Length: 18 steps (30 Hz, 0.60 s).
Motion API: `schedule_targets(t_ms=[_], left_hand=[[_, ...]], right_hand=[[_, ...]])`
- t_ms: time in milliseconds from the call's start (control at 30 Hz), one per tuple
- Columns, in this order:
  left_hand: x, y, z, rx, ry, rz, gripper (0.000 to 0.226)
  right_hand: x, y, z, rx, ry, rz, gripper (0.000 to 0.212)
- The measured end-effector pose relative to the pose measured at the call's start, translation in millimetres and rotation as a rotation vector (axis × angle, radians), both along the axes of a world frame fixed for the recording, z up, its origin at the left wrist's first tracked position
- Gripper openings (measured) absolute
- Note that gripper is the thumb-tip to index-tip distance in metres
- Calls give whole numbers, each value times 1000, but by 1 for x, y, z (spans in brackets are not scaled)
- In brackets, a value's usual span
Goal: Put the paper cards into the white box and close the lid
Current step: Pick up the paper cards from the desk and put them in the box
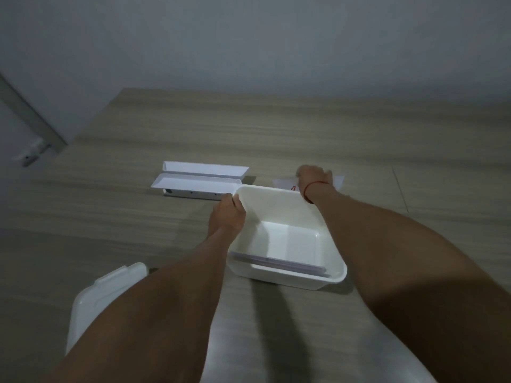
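Observation:
The white box (pixel 329 244) stands open in the middle of the wooden table. A few pale paper cards (pixel 279 265) lie inside it along the near wall. My left hand (pixel 228 214) grips the box's far left corner rim. Beyond the box's far right corner, my right hand (pixel 313 176) rests with curled fingers on more paper cards (pixel 338 180) lying on the table, one with a red mark; whether it grips them is hidden. The white lid (pixel 102 294) lies at the near left, partly under my left forearm.
A long white folded cardboard piece (pixel 199 179) lies behind the box at the left. The wooden table (pixel 387 139) runs back to a grey wall. A metal leg with a small white fitting (pixel 31 153) stands at the far left.

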<state>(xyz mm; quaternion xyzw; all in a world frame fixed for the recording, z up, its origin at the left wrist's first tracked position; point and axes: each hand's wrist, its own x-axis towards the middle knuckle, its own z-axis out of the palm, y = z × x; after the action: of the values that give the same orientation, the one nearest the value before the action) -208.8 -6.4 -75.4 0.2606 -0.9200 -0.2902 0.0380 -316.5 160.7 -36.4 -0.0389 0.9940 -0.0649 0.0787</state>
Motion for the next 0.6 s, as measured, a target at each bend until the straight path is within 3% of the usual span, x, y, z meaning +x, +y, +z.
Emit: schedule_targets(t_ms=[200,433,600], left_hand=[[0,-4,0,45,-7,-5,45],[14,-8,15,108,-65,-148,35],[28,-9,29,131,-117,-201,36]], right_hand=[[10,2,12,-71,117,90,31],[30,9,77,-177,353,156,47],[43,7,111,-317,384,88,33]])
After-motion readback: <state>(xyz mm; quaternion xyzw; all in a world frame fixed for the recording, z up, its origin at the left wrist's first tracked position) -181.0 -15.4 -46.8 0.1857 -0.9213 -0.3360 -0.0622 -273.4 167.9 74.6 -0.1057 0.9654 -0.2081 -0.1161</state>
